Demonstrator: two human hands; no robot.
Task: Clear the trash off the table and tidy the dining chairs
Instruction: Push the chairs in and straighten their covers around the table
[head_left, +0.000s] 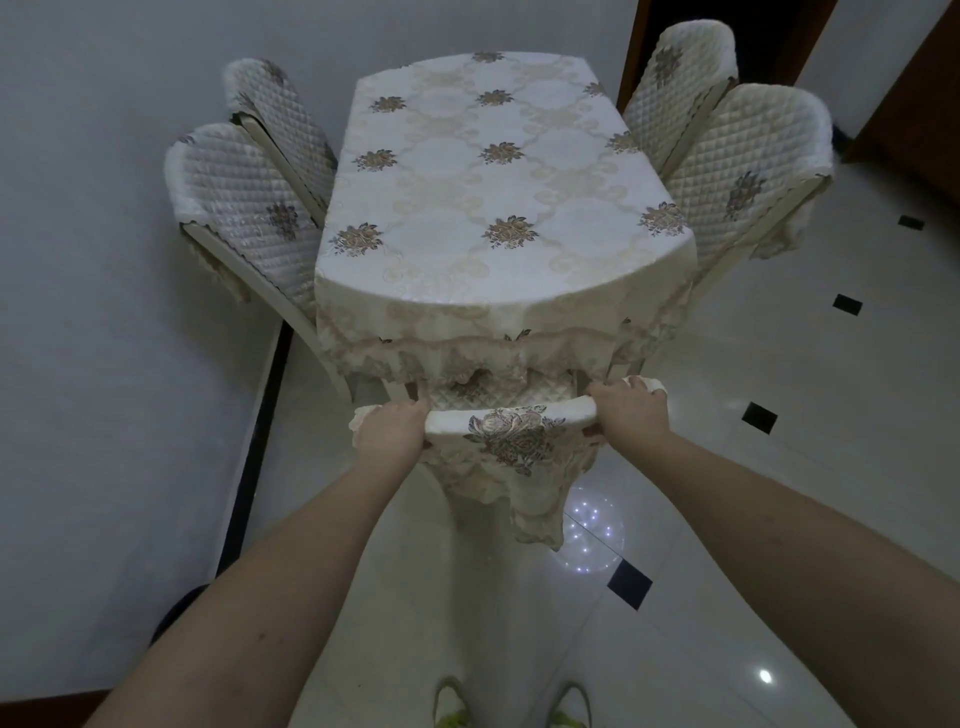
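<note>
The person stands at the near end of a long worktop (498, 171) covered with a cream cloth that has brown flower bunches on it. Nothing lies on the cloth.

Right in front of the person is a cream dining chair with a padded flower cover (511, 423). Its seat is pushed in under the lacy edge of the cloth, and only the top of its back sticks out. The left hand (390, 431) has a grip on the left end of the chair's top rail, with the fingers curled over it. The right hand (631, 408) has a grip on the right end of the same rail, fingers wrapped around it too.

Two quilted cream chairs on the left side (244, 197) lean close against the worktop, one behind the other. Two quilted cream chairs on the right side (737, 171) do the same.

The shiny white tile floor with small black squares (779, 467) shows bright dots of light. Two green and white shoes (511, 706) peek in at the bottom edge.
</note>
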